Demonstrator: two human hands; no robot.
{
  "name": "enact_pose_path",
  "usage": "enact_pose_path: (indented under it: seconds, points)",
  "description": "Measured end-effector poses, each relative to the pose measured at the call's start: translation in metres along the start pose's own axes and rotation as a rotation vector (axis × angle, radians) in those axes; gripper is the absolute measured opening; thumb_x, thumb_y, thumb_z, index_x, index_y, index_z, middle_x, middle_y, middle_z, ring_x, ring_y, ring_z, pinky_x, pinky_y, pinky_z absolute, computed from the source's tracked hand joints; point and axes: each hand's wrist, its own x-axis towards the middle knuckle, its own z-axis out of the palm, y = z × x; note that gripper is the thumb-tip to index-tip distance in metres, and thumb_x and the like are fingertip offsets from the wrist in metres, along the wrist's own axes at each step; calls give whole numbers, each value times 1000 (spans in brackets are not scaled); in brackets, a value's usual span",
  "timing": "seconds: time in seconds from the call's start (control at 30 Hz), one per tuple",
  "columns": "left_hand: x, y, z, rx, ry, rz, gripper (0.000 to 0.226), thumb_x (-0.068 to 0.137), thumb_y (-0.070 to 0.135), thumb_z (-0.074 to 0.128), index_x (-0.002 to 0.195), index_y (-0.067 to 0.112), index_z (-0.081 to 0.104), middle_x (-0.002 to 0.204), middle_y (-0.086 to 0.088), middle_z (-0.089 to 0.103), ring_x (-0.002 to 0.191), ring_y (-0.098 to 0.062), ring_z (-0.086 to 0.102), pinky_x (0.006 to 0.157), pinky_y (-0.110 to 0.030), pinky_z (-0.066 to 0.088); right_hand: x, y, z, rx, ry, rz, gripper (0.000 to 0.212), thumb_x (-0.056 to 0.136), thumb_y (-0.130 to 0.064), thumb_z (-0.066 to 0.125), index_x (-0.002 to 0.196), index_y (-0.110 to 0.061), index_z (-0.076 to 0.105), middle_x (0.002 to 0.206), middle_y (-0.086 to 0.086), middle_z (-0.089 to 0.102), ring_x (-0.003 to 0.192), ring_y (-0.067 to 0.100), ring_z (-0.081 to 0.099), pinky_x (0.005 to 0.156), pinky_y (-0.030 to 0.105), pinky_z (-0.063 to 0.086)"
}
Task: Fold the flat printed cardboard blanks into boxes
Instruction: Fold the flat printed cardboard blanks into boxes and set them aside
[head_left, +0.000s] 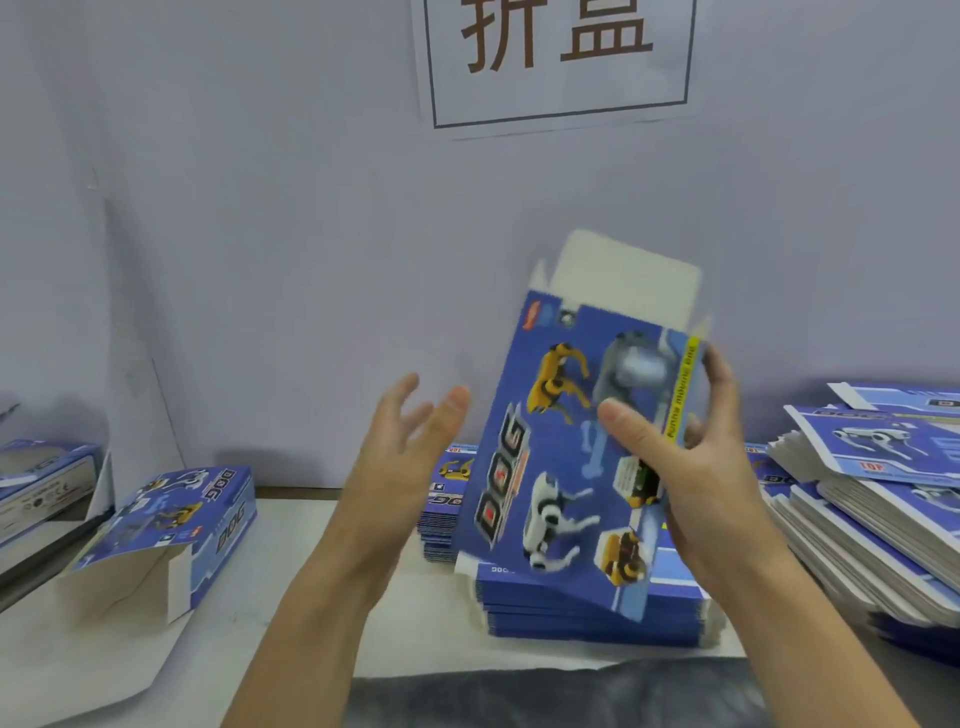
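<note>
Folded box, open flap, lying far left; left hand, fingers spread, holding nothing; blue printed blank, raised mid-scene above flat stack; right hand, thumb and fingers clamping blank's right edge

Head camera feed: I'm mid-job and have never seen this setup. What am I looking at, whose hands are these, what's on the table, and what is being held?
There is no machine here. One camera worn on a person's head looks forward and down at their two bare hands. The right hand grips a blue printed DOG carton blank, raised and tilted, its white top flap standing up. The left hand is open beside it, holding nothing. On the table, stacks of flat blanks lie below the carton and more flat blanks are piled at the right. A folded box lies at the left with its end flap open. A paper sign hangs on the wall.
</note>
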Motion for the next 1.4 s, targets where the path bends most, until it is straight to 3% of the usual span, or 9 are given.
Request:
enact_pose_path:
  seconds: [0.1, 0.2, 0.3, 0.63, 0.8, 1.0, 1.1, 1.3, 1.4]
  points:
    - [-2, 8, 0, -46, -30, 190, 71, 69, 74, 70, 132, 63, 40, 139, 9, 60, 119, -14, 65, 93, -44, 54, -6, -4, 6, -215, -269, -44, 101, 52, -55, 88, 131, -74, 28, 126, -27, 59, 108, -23, 54, 74, 9, 53]
    - [-6, 14, 4, -68, -63, 284, 53, 83, 46, 75, 128, 45, 47, 110, -1, 75, 90, -27, 76, 66, -36, 62, -13, -4, 15, -240, -442, -35, 99, 64, -43, 85, 138, -68, 24, 133, -14, 59, 113, 5, 65, 87, 30, 59]
    - [-7, 14, 8, -136, -1, 293, 50, 79, 32, 77, 122, 27, 51, 97, -2, 77, 82, -27, 77, 61, -31, 61, -16, -5, 25, -169, -413, -40, 85, 68, -52, 77, 138, -62, 29, 133, -1, 60, 115, 20, 66, 96, 46, 55]
    - [-6, 8, 14, -172, -69, 141, 70, 63, 44, 75, 127, 38, 47, 103, 0, 78, 84, -27, 77, 63, -30, 61, -14, 0, 24, -10, -359, -53, 59, 88, -40, 57, 144, -46, 39, 130, -2, 65, 122, 26, 62, 101, 56, 49]
    - [-6, 5, 23, -199, -12, 208, 63, 63, 41, 77, 117, 31, 46, 95, 2, 78, 81, -22, 77, 60, -27, 59, -12, -2, 20, -17, -317, -80, 54, 89, -43, 55, 141, -48, 42, 128, 4, 65, 111, 21, 69, 86, 36, 58]
    - [-9, 5, 28, -145, -48, 235, 59, 64, 41, 76, 115, 32, 48, 94, 2, 77, 80, -24, 77, 58, -26, 59, -10, -4, 17, -27, -343, -128, 56, 91, -43, 55, 145, -43, 41, 136, -6, 61, 126, 18, 59, 97, 41, 53]
    - [-10, 6, 30, -137, -59, 182, 70, 56, 49, 77, 118, 37, 48, 94, 5, 78, 79, -21, 77, 58, -24, 58, -12, -3, 19, 68, -381, -103, 52, 91, -40, 58, 142, -33, 47, 131, 1, 66, 118, 25, 65, 87, 35, 58]
    - [-11, 10, 22, -219, -80, 19, 78, 58, 62, 79, 127, 42, 49, 102, 3, 78, 85, -25, 77, 64, -32, 62, -14, 3, 19, 36, -338, -110, 58, 85, -47, 60, 140, -34, 47, 131, 2, 65, 124, 27, 60, 106, 56, 43]
    - [-11, 11, 18, -263, -98, 10, 78, 58, 63, 73, 130, 40, 52, 107, 4, 77, 91, -25, 76, 68, -36, 63, -12, 5, 18, 48, -335, -109, 52, 89, -39, 59, 139, -35, 48, 125, 5, 68, 116, 28, 66, 97, 50, 51]
